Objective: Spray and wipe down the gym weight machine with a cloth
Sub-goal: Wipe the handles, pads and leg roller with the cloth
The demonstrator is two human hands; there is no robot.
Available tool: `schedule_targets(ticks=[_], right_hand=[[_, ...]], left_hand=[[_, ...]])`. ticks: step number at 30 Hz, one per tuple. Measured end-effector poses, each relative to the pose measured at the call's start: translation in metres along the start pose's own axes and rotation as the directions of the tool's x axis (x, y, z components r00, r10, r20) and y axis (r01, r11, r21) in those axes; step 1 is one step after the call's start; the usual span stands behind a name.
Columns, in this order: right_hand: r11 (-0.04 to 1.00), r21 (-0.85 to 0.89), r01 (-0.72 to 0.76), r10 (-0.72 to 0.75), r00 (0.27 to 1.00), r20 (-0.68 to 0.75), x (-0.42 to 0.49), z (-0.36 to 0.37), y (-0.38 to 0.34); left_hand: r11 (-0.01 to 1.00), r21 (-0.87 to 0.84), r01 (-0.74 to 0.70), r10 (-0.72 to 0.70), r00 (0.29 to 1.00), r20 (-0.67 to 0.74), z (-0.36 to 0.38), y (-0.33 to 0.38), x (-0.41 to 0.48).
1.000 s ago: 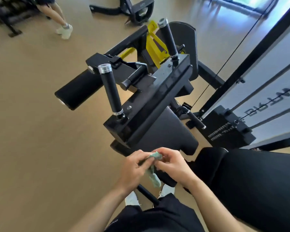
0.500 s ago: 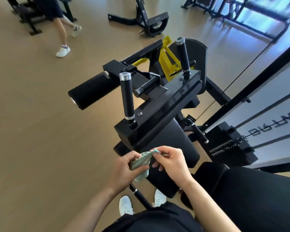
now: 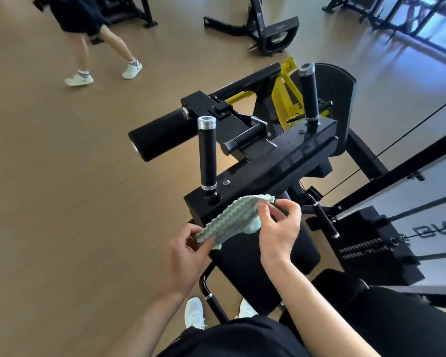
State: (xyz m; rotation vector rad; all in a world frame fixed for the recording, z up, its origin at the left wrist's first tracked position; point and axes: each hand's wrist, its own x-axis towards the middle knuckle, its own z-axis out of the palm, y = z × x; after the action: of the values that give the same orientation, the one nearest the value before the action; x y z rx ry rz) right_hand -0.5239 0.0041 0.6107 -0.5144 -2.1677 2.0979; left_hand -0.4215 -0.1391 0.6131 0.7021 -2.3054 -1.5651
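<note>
A black weight machine [image 3: 273,163] with two upright handles, a foam roller and yellow parts stands in front of me. A pale green patterned cloth [image 3: 229,219] is stretched between my hands just above the machine's near edge and its black pad [image 3: 247,274]. My left hand [image 3: 188,256] pinches the cloth's lower left corner. The cloth's upper right edge is pinched by my right hand [image 3: 278,229] with fingertips and thumb. No spray bottle is in view.
The near left handle [image 3: 207,153] rises just beyond the cloth. A person [image 3: 88,34] walks on the tan floor at the top left. Another black machine [image 3: 268,27] stands at the back. The weight stack [image 3: 366,243] and cables are at the right.
The cloth, bunched between my hands before, is now spread out flat between them. My hands have moved apart and up toward the machine's bar. The person at the back has walked rightward.
</note>
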Motion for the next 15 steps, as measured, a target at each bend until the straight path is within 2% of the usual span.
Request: schedule_targets(ticks=[2, 5, 9, 15], right_hand=[[1.0, -0.019, -0.004, 0.004, 1.0, -0.004, -0.009, 0.014, 0.008], [0.99, -0.142, 0.02, -0.008, 0.996, 0.084, -0.03, 0.033, 0.017], [0.991, -0.137, 0.014, 0.014, 0.98, 0.2, -0.048, 0.051, 0.025], [0.989, -0.146, -0.002, 0.027, 0.985, 0.173, -0.047, 0.07, 0.025]], left_hand=[[1.0, -0.005, 0.019, -0.019, 0.999, -0.041, 0.002, -0.002, 0.003], [0.999, 0.034, 0.027, -0.025, 0.997, -0.071, 0.003, -0.005, 0.009], [1.0, -0.004, 0.001, -0.001, 0.992, -0.123, 0.006, 0.001, 0.01], [0.99, -0.143, -0.015, -0.01, 0.985, -0.17, 0.009, 0.009, 0.005]])
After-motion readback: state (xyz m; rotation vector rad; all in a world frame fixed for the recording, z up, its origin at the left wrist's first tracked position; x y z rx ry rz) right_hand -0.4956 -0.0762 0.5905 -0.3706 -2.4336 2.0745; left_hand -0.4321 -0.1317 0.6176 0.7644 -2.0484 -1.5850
